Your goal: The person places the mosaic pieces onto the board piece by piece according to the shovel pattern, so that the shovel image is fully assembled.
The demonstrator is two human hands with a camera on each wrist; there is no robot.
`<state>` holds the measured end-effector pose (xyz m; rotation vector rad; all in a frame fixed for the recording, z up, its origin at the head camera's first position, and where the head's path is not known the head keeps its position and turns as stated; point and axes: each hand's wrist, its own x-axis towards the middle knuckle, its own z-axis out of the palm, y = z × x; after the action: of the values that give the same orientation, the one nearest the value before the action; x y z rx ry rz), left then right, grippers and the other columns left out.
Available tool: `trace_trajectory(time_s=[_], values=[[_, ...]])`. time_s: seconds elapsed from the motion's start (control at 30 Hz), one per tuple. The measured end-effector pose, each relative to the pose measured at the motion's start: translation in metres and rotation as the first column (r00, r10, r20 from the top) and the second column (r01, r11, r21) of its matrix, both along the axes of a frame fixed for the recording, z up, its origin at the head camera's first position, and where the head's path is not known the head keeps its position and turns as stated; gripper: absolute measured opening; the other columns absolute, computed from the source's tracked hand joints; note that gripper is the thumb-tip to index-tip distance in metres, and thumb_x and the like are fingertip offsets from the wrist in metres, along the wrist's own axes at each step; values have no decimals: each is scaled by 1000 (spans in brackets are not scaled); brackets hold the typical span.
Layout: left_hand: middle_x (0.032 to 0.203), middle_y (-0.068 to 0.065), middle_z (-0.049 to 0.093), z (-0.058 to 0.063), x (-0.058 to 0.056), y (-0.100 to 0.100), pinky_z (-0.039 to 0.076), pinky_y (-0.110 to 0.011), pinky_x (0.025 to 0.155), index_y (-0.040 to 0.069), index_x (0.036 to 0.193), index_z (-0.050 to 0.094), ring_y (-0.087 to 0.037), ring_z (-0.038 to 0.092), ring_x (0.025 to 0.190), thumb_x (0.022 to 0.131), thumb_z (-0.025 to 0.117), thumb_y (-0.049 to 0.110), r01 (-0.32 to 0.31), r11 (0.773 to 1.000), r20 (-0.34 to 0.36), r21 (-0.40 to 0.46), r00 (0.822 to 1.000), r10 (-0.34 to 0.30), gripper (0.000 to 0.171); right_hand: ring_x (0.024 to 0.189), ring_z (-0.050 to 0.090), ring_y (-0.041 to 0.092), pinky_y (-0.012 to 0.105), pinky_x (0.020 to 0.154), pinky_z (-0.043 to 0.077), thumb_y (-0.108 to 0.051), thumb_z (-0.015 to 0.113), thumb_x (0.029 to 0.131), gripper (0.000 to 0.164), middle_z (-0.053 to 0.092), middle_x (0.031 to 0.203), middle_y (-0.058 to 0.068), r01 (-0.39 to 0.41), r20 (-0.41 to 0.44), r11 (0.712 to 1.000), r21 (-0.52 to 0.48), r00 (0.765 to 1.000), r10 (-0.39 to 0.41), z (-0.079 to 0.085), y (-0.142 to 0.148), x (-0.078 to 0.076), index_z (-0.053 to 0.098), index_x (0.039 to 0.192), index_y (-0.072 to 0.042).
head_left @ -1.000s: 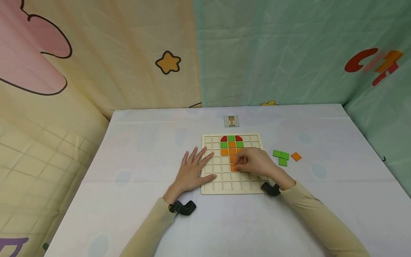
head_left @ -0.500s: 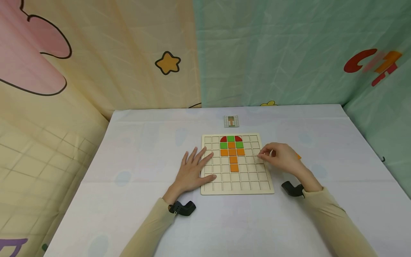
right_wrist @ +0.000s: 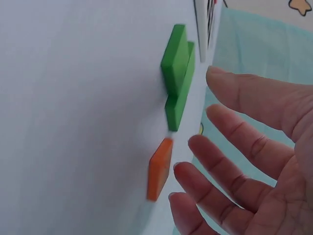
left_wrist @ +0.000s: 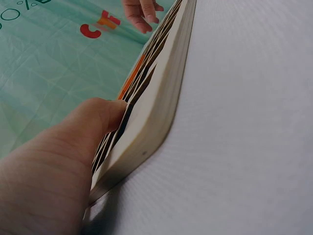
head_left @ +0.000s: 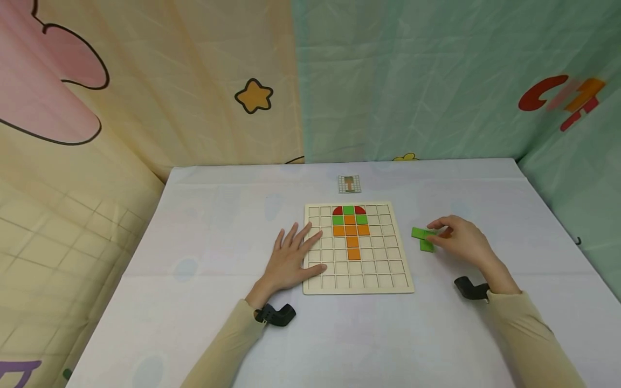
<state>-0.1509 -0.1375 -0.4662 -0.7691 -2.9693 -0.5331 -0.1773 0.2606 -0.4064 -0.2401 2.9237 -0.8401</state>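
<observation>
My left hand (head_left: 288,261) lies spread on the left edge of a pale gridded board (head_left: 383,281), thumb over its lower left part. Orange tiles (head_left: 353,242), green tiles (head_left: 338,220) and rounded red pieces (head_left: 360,210) sit in the board's grid in a mushroom-like shape. Right of the board, my right hand (head_left: 461,241) hovers over loose green tiles (head_left: 427,246), fingers loosely bent and nothing between them. In the right wrist view, its fingertips are apart from the green tiles (right_wrist: 175,61) and a loose orange tile (right_wrist: 160,170), which the hand mostly hides in the head view.
A small card (head_left: 349,184) with a printed grid picture lies behind the board. The white-covered table (head_left: 218,215) ends at patterned curtains (head_left: 407,81) at the back and sides. Each wrist wears a black camera mount (head_left: 276,314).
My right hand has left the lowest orange tile on the board and moved right to the loose tiles. That orange tile stays in its cell. My left hand has not moved.
</observation>
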Motion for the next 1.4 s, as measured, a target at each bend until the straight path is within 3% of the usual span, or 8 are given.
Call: trace_trajectory(time_s=[0.17, 0.57, 0.97, 1.17, 1.4], values=[[157, -4, 15, 0, 0, 0, -3, -52, 110, 23, 151, 30, -31, 3, 143, 87, 52, 61, 1, 1000, -4, -3, 1000, -1, 78, 99, 52, 41, 52, 76, 43, -21, 71, 84, 39, 53, 116, 27, -8, 8, 1000, 16, 1000, 8, -5, 11, 0, 64, 114, 3], [156, -7, 17, -2, 0, 0, -1, -53, 110, 21, 150, 32, -34, 7, 142, 87, 52, 61, 12, 1000, -32, 24, 999, -11, 77, 84, 54, 29, 35, 63, 40, -22, 70, 85, 35, 60, 101, 18, 27, -13, 997, 76, 1000, -26, -9, 22, -1, 65, 110, 3], [157, -6, 15, 0, 0, 0, -3, -53, 110, 22, 151, 30, -33, 4, 143, 87, 53, 59, 7, 1000, -14, 5, 1000, -7, 77, 77, 55, 27, 35, 63, 40, -15, 70, 85, 27, 61, 95, 17, -4, -21, 1000, 31, 1000, 4, -9, 23, -2, 65, 103, 4], [157, -5, 14, 0, -1, -1, -3, -52, 110, 23, 151, 29, -32, 4, 143, 87, 52, 60, 5, 1000, -11, -7, 1000, -6, 77, 83, 57, 29, 36, 66, 41, -14, 69, 85, 29, 61, 95, 14, -4, 21, 1000, 6, 1000, 4, -10, 26, -3, 63, 108, 3], [158, -4, 13, -1, -1, -1, -4, -51, 110, 24, 151, 28, -31, 2, 143, 87, 51, 61, 6, 1000, -9, -13, 1000, -6, 78, 86, 56, 31, 36, 67, 41, -24, 70, 85, 39, 61, 105, 21, 27, 55, 999, 45, 998, -29, -7, 30, 0, 64, 111, 4]])
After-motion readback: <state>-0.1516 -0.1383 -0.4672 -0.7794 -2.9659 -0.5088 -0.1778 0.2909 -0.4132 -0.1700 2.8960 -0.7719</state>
